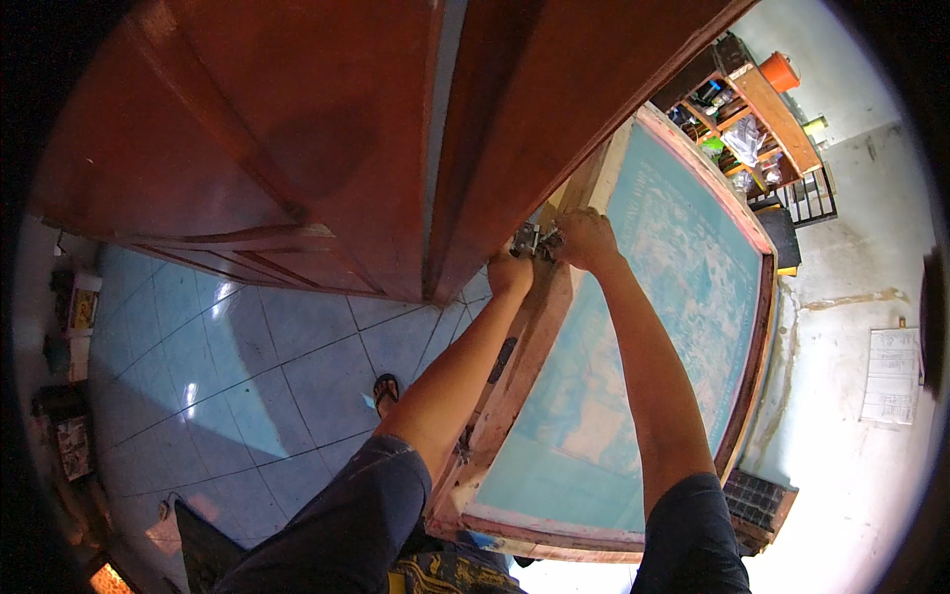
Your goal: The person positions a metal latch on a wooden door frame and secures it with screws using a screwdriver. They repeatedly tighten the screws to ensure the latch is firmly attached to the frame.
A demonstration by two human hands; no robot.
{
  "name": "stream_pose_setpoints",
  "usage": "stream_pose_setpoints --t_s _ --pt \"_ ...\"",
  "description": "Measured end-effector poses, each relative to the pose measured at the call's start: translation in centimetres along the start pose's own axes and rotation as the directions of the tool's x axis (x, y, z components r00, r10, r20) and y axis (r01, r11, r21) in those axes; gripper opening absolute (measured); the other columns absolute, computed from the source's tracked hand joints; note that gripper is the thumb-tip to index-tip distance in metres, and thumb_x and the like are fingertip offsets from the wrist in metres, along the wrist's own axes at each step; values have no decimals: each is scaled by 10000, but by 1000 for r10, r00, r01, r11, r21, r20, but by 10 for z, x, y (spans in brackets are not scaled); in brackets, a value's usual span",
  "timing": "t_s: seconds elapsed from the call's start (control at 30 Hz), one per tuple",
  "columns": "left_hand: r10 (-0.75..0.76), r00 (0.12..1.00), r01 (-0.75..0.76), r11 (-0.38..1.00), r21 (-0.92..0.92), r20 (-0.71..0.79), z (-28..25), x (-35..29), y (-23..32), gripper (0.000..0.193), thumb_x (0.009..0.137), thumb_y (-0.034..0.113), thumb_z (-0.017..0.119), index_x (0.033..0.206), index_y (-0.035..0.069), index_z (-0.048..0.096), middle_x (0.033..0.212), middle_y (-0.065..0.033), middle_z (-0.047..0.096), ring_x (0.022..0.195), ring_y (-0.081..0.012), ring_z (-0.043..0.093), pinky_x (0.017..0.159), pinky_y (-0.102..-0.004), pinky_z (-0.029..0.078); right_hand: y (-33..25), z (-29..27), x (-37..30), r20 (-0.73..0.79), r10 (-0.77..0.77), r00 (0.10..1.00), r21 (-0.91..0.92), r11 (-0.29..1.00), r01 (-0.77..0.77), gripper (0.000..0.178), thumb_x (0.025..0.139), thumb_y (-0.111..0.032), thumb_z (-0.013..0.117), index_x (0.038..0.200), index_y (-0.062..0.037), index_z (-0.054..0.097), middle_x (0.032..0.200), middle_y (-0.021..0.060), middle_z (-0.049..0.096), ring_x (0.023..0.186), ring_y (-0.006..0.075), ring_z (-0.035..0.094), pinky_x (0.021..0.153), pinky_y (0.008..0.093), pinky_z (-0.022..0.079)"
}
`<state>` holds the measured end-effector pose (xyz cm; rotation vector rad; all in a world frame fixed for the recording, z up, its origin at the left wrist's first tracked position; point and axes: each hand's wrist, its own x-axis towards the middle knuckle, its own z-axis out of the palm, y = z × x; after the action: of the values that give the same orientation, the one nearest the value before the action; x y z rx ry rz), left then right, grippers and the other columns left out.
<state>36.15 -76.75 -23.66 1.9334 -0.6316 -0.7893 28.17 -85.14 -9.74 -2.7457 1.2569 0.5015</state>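
found a small metal fitting [529,238] at the left wooden edge of a teal screen [712,297]. curled the left hand [511,272] at its lower left and the right hand [586,238] just at its right; could not tell pinching from loose touch, so small in view. stood over blue floor tiles [317,386], facing a red-brown wooden panel [297,129]. saw, beyond the screen, a cluttered shelf [777,109] with an orange bucket [780,71], and papers [891,376] on a pale wall [851,238].
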Motion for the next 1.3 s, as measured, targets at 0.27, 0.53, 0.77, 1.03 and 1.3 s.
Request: stream_pose_setpoints --t_s 0.27,0.53,0.77,1.03,1.3 --pt "75 997 -75 997 0 -26 0 -2 -4 439 871 232 607 1276 67 567 1231 -208 596 1163 -356 554 996 -412 413 -5 24 5 -167 82 983 -202 973 -116 494 697 -414 752 1112 -157 680 1296 104 550 1304 276 406 1103 536 251" --pt "69 997 -69 998 10 -39 5 -2 -6 407 885 197 557 1277 93 573 1227 -204 599 1125 -342 581 961 -404 440 -3 12 18 49 29 998 -184 983 -20 459 695 -326 754 1105 -144 657 1036 79 686 1096 264 597 1035 516 316" --pt "43 999 -43 999 14 -19 -2 -5 -1 423 873 190 586 1288 109 567 1252 -197 587 1157 -352 559 988 -412 424 -10 13 8 -86 30 996 18 999 -29 477 762 -80 635 1215 -206 551 1073 121 669 1046 265 636 1014 491 335" --pt "63 998 -63 998 23 -14 2 -7 -1 427 870 210 609 1283 107 571 1259 -209 578 1175 -359 541 1001 -411 415 3 33 13 -225 27 974 79 997 -9 376 834 -33 522 1157 -206 604 1023 118 680 978 305 647 1022 509 324" --pt "134 984 -147 982 115 114 1 -3 -2 438 855 218 614 1280 117 584 1251 -224 575 1165 -372 540 980 -415 424 33 33 -6 -506 -14 862 263 950 170 374 811 -30 551 1168 -114 622 1080 174 649 1053 355 583 993 503 374"
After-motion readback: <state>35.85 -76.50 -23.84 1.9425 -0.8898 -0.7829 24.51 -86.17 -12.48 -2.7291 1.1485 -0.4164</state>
